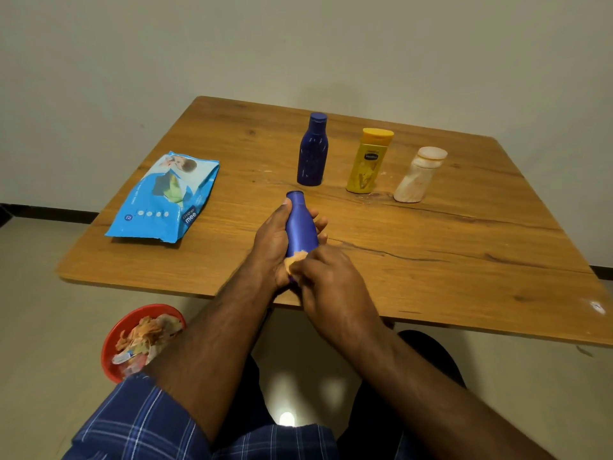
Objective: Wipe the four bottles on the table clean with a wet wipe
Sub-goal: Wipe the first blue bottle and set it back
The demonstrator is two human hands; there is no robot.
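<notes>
So you've got the blue bottle (300, 224) lifted off the table (431, 247) and tipped cap-away from you, which makes sense: your left hand (273, 242) wraps round the body with fingers curled behind it and the thumb up near the neck, so the lower half faces you for scrubbing. Your right hand (326, 277) has its fingers bunched on the wet wipe (296, 259), pressing it against the bottle's base end. The wipe looks orange-stained, though it's mostly hidden under your fingers, so I can't tell how much clean area is left.

The other three stand upright in a row further back: a dark blue bottle (312, 151), a yellow bottle (369, 161) and a white bottle (418, 175) that looks smeared with orange grime. Keeping them well apart from your working spot gives you room.

The wipes pack (166, 197) lies flat at your left within reach, and the red bin (141, 340) sits on the floor by your left knee, handy for dropping used wipes.
</notes>
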